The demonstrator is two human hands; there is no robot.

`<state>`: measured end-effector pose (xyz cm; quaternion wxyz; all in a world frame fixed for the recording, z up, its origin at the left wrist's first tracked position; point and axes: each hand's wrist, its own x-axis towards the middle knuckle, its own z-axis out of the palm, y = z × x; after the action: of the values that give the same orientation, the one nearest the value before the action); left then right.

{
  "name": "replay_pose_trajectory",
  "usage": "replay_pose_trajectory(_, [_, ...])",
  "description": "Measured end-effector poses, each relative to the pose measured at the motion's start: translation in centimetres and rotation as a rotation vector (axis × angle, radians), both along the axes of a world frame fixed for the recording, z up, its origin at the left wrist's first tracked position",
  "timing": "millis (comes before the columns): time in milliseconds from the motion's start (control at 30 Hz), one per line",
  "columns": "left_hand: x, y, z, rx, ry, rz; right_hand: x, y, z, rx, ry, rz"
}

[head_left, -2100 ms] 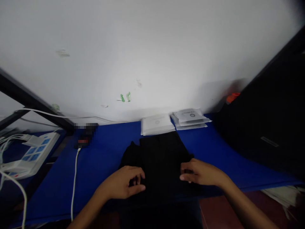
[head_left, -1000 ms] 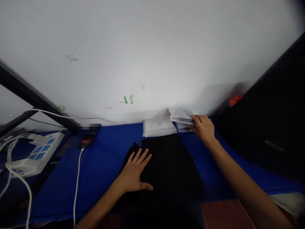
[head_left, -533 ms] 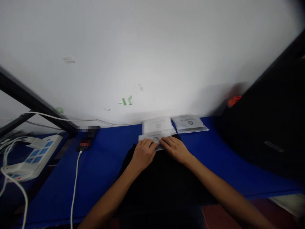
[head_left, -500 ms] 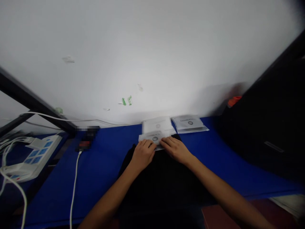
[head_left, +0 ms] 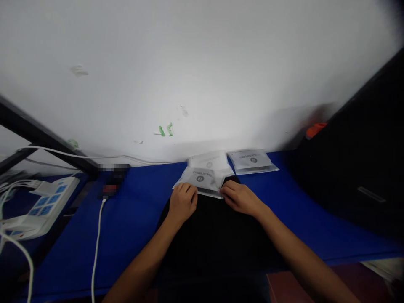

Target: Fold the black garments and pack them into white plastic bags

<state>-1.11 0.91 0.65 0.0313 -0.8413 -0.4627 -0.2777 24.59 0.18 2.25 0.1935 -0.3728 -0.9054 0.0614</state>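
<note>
A frosted white zip pouch point(head_left: 205, 176) with dark printed lettering and a round logo lies tilted in the middle of the table. My left hand point(head_left: 183, 203) has its fingers curled at the pouch's near left corner. At the near right corner, my right hand point(head_left: 241, 198) pinches the edge by the zip. Under the pouch and both hands is a dark cloth point(head_left: 217, 240), whose folds are too dark to make out. A second frosted pouch point(head_left: 210, 158) sits just behind, partly covered by the first. Another printed pouch point(head_left: 252, 162) rests to the right, near the wall.
On the left stand a white power strip point(head_left: 52, 206) with blue sockets and a blurred dark device point(head_left: 114, 181) on a white cable point(head_left: 98, 244). A large black bag-like object point(head_left: 353, 168) fills the right side. The blue table point(head_left: 142, 210) meets a white wall point(head_left: 202, 75).
My hands have moved apart along the pouch's near edge, left hand to the left and right hand slightly right. More of the pouch and its print now shows. The view has shifted a little.
</note>
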Motion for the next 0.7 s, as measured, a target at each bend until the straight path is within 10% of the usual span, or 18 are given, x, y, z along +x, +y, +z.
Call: replay_pose_trajectory(700, [1.5,-1.4,0.5,0.158,-0.068,-0.36,-3.1,-1.1,-1.1,0.185,0.016,0.158])
